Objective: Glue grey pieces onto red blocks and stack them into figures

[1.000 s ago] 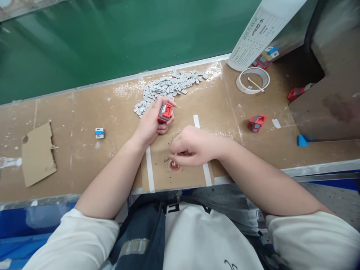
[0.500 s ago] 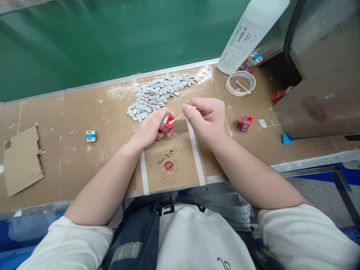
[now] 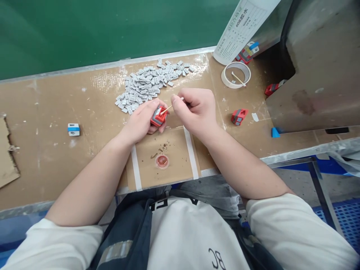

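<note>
My left hand (image 3: 143,119) is closed around a small red and grey plastic toy part (image 3: 158,117), held above the cardboard-covered bench. Between the thumb and fingers of my right hand (image 3: 194,110) is a cotton swab (image 3: 169,108), its tip at the top face of the red part. Below both hands a small round dish (image 3: 162,161) of reddish liquid rests on a taped cardboard sheet (image 3: 177,168), with dark specks around it. Just beyond my left hand lies a pile of small grey plastic pieces (image 3: 146,84).
On the right are another red part (image 3: 239,117), a tape roll (image 3: 223,77) with a swab inside it, and a large labelled bottle (image 3: 234,28). A metal panel (image 3: 315,90) borders that side. A white and blue block (image 3: 73,129) and torn cardboard (image 3: 7,157) lie left.
The whole view has shifted, so bench items appear further left and slightly higher. My hands keep the same grip, with the swab still at the red part.
</note>
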Demonstrator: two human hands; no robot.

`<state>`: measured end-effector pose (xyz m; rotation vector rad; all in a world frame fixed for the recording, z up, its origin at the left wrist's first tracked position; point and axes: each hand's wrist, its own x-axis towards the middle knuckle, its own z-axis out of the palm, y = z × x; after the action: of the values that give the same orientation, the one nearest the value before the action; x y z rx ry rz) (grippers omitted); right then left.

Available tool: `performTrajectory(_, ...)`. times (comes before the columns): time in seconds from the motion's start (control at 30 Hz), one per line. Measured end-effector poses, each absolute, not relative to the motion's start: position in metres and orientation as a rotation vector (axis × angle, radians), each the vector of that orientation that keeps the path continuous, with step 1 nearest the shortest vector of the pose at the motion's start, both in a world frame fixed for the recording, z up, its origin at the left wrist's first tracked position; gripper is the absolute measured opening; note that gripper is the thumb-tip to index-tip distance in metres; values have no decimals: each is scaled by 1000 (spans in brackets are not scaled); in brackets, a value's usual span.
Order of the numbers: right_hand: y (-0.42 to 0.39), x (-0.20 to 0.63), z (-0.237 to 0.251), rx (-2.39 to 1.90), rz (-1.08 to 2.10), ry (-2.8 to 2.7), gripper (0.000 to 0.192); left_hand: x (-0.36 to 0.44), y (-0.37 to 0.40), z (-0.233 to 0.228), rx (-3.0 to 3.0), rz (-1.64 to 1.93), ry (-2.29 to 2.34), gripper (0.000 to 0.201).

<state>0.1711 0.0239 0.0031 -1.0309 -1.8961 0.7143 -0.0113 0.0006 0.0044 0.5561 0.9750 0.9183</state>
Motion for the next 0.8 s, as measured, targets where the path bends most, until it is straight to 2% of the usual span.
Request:
performTrajectory(0.27, 27, 172, 2, -1002, 765, -1865, 50, -9, 4, 9, 550, 844, 1050, 32)
performTrajectory(0.47, 24, 178, 14, -937, 839, -1834, 56, -21, 15, 3, 400, 815, 978, 46)
performTrajectory(0.57, 19, 183, 26, -592, 1101, -2099, 59, -29, 15, 12, 283, 828, 928, 54)
performTrajectory(0.67, 11, 181, 31, -164, 1364, -2460, 53, -33, 11, 21, 157, 871, 860, 57)
performTrajectory(0.8, 3, 170, 26, -125, 1300, -2768, 43, -33, 7, 22, 74, 910, 774, 59)
